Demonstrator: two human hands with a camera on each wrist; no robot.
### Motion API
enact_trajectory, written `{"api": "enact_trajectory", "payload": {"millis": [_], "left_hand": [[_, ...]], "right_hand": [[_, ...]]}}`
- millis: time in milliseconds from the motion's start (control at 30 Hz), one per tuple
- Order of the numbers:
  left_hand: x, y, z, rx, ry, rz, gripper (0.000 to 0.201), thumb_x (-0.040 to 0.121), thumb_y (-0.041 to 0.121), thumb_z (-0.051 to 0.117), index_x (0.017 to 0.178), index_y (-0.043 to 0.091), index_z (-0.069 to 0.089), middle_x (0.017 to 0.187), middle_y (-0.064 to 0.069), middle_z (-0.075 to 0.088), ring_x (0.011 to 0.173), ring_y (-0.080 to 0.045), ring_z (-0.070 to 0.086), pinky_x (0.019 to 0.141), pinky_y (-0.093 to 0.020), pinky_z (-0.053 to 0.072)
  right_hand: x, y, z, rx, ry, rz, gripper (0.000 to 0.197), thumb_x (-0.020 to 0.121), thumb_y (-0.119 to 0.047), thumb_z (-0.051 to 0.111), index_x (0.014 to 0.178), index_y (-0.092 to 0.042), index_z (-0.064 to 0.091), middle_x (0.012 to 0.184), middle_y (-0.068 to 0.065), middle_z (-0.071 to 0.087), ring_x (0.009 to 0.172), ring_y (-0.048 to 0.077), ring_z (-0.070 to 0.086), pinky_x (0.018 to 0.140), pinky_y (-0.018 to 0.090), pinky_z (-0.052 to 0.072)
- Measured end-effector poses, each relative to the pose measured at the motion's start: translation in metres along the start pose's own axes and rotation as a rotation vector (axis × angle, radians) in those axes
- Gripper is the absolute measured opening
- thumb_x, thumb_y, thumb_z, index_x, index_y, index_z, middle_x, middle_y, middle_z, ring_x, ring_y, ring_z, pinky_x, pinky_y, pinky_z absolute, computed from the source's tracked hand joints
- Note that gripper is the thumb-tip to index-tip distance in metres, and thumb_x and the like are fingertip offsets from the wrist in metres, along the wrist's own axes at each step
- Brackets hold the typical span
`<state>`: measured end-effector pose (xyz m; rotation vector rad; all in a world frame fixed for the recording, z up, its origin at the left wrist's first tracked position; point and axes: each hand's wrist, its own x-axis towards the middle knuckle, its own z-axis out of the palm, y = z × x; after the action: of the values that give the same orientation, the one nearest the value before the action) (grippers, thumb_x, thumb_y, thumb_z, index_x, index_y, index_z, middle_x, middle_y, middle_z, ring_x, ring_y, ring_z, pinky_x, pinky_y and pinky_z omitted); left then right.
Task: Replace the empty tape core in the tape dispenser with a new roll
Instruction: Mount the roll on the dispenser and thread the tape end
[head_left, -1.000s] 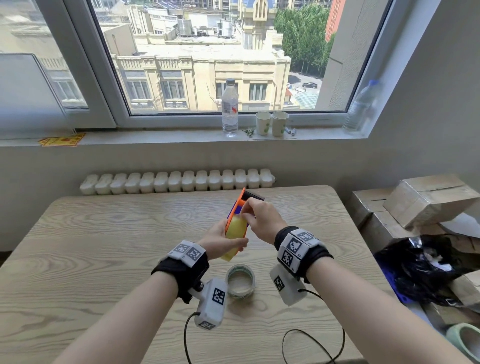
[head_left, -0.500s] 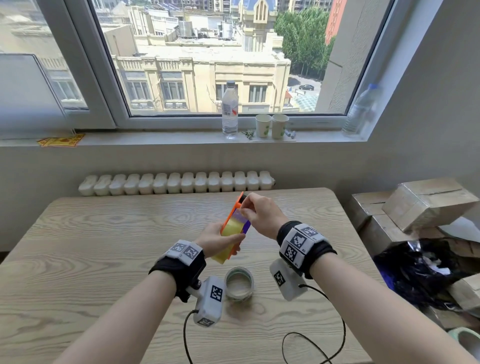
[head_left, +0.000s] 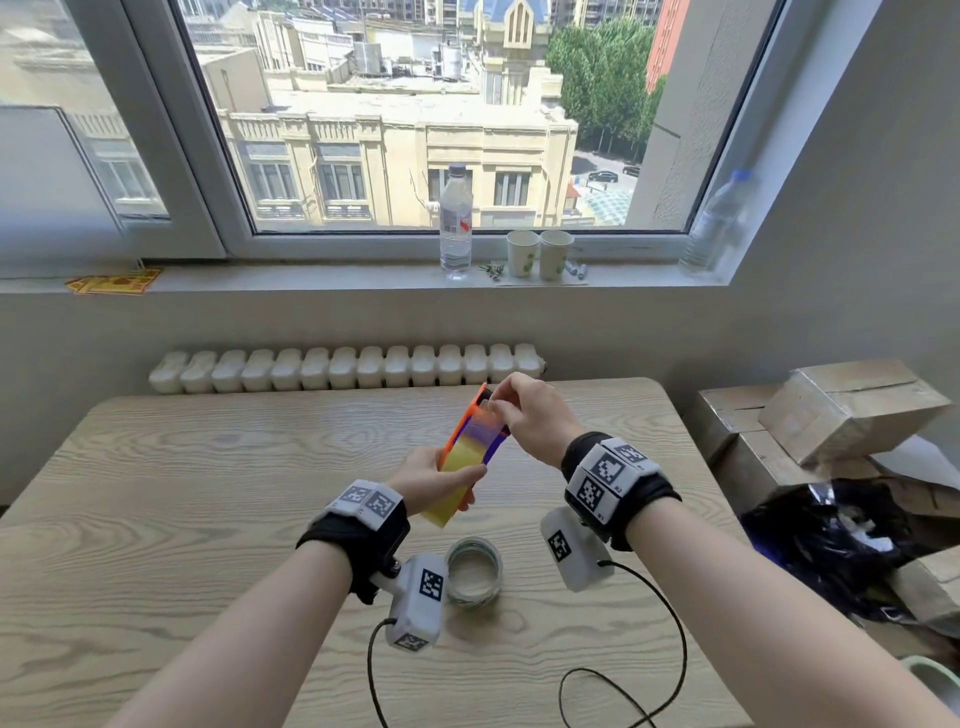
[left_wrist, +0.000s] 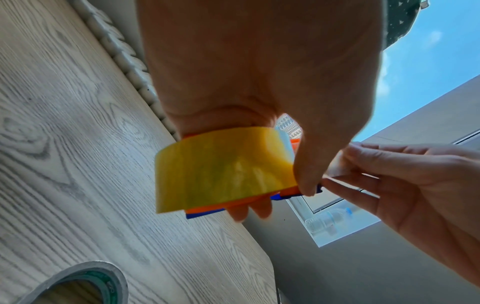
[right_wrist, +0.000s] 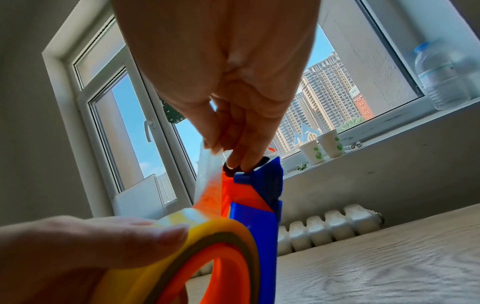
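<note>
- Head view: my left hand (head_left: 431, 480) grips the dispenser (head_left: 470, 441) by its round end, raised over the table (head_left: 182, 493), so the yellow roll (head_left: 457, 480) already seated on it stays steady. My right hand (head_left: 530, 415) pinches the free tape end at the dispenser's top. The old core (head_left: 474, 571) stands on the table just below my wrists, set aside out of the way.
- Left wrist view: my left hand's thumb (left_wrist: 306, 164) and fingers curl round the roll (left_wrist: 221, 170) and frame, clamping both so the roll cannot spin. The core (left_wrist: 78, 283) shows at the lower edge.
- Right wrist view: my right hand's fingertips (right_wrist: 215, 144) pinch the clear tape strip (right_wrist: 207, 185), drawn up from the roll (right_wrist: 215, 232) beside the orange-and-blue frame, I judge in order to thread it toward the cutter end. My left thumb (right_wrist: 145, 238) presses the roll's rim.
</note>
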<state>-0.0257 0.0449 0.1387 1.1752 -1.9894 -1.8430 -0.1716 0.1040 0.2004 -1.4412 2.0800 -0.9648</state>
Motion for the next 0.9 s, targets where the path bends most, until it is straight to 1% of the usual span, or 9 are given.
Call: {"api": "enact_trajectory", "payload": {"millis": [33, 133, 200, 267, 367, 467, 600, 767, 900], "left_hand": [[0.002, -0.001, 0.0, -0.009, 0.014, -0.009, 0.018, 0.088, 0.022, 0.06, 0.087, 0.004, 0.057, 0.065, -0.013, 0.062, 0.044, -0.013, 0.061, 0.05, -0.027, 0.051], [0.006, -0.004, 0.003, -0.027, 0.048, -0.034, 0.023, 0.089, 0.027, 0.059, 0.086, 0.004, 0.057, 0.062, -0.015, 0.061, 0.036, -0.012, 0.058, 0.045, -0.026, 0.048], [0.008, -0.005, 0.004, -0.036, 0.064, -0.035, 0.027, 0.086, 0.033, 0.061, 0.083, 0.006, 0.059, 0.059, -0.013, 0.063, 0.039, -0.016, 0.059, 0.05, -0.029, 0.049], [0.012, -0.006, 0.005, -0.05, 0.093, -0.041, 0.03, 0.082, 0.039, 0.064, 0.078, 0.009, 0.061, 0.056, -0.011, 0.065, 0.044, -0.021, 0.06, 0.056, -0.034, 0.05], [0.014, -0.007, 0.004, -0.051, 0.143, -0.07, 0.034, 0.079, 0.044, 0.066, 0.077, 0.01, 0.062, 0.058, -0.013, 0.066, 0.045, -0.024, 0.06, 0.054, -0.033, 0.049], [0.014, -0.008, 0.003, -0.04, 0.13, -0.044, 0.035, 0.079, 0.043, 0.066, 0.081, 0.009, 0.064, 0.061, -0.015, 0.066, 0.044, -0.021, 0.059, 0.052, -0.032, 0.049], [0.012, -0.008, 0.002, -0.033, 0.107, -0.003, 0.034, 0.079, 0.041, 0.067, 0.089, 0.009, 0.066, 0.063, -0.01, 0.068, 0.046, -0.016, 0.062, 0.058, -0.034, 0.052], [0.012, -0.006, 0.006, -0.043, 0.137, 0.002, 0.035, 0.076, 0.045, 0.068, 0.084, 0.011, 0.067, 0.063, -0.011, 0.069, 0.046, -0.018, 0.063, 0.053, -0.03, 0.051], [0.011, -0.005, 0.01, -0.087, 0.141, 0.005, 0.031, 0.079, 0.04, 0.068, 0.08, 0.009, 0.066, 0.06, -0.012, 0.067, 0.045, -0.02, 0.061, 0.049, -0.028, 0.051]], "right_hand": [[0.001, 0.0, -0.002, 0.006, 0.008, -0.008, 0.005, 0.089, -0.011, 0.054, 0.086, -0.014, 0.056, 0.086, 0.007, 0.06, 0.084, 0.023, 0.057, 0.086, 0.046, 0.051], [0.002, -0.001, -0.005, -0.013, 0.001, -0.012, 0.006, 0.089, -0.009, 0.054, 0.085, -0.013, 0.057, 0.087, 0.009, 0.061, 0.084, 0.021, 0.057, 0.084, 0.043, 0.052], [0.004, 0.0, -0.007, -0.021, 0.024, 0.002, 0.007, 0.09, -0.01, 0.054, 0.089, -0.009, 0.061, 0.09, 0.013, 0.065, 0.083, 0.02, 0.057, 0.082, 0.039, 0.051], [0.005, 0.002, -0.01, -0.014, 0.047, 0.017, 0.011, 0.09, -0.012, 0.054, 0.094, -0.005, 0.062, 0.089, 0.01, 0.063, 0.083, 0.019, 0.056, 0.076, 0.033, 0.048], [0.007, 0.001, -0.015, -0.004, 0.058, -0.002, 0.012, 0.09, -0.013, 0.055, 0.095, -0.005, 0.062, 0.088, 0.004, 0.06, 0.082, 0.016, 0.055, 0.072, 0.026, 0.041], [0.011, 0.003, -0.018, -0.02, 0.062, 0.0, 0.01, 0.089, -0.013, 0.058, 0.093, -0.006, 0.063, 0.087, 0.004, 0.06, 0.082, 0.017, 0.055, 0.072, 0.026, 0.041], [0.016, 0.01, -0.022, -0.039, 0.101, 0.05, 0.008, 0.089, -0.014, 0.059, 0.089, -0.007, 0.064, 0.086, 0.004, 0.06, 0.08, 0.017, 0.054, 0.071, 0.026, 0.04], [0.021, 0.016, -0.024, -0.047, 0.153, 0.079, 0.011, 0.087, -0.013, 0.06, 0.09, -0.004, 0.066, 0.096, 0.013, 0.068, 0.082, 0.017, 0.054, 0.074, 0.026, 0.04], [0.024, 0.02, -0.023, -0.06, 0.15, 0.091, 0.012, 0.087, -0.014, 0.061, 0.091, -0.004, 0.066, 0.099, 0.014, 0.069, 0.086, 0.019, 0.056, 0.079, 0.029, 0.044]]}}
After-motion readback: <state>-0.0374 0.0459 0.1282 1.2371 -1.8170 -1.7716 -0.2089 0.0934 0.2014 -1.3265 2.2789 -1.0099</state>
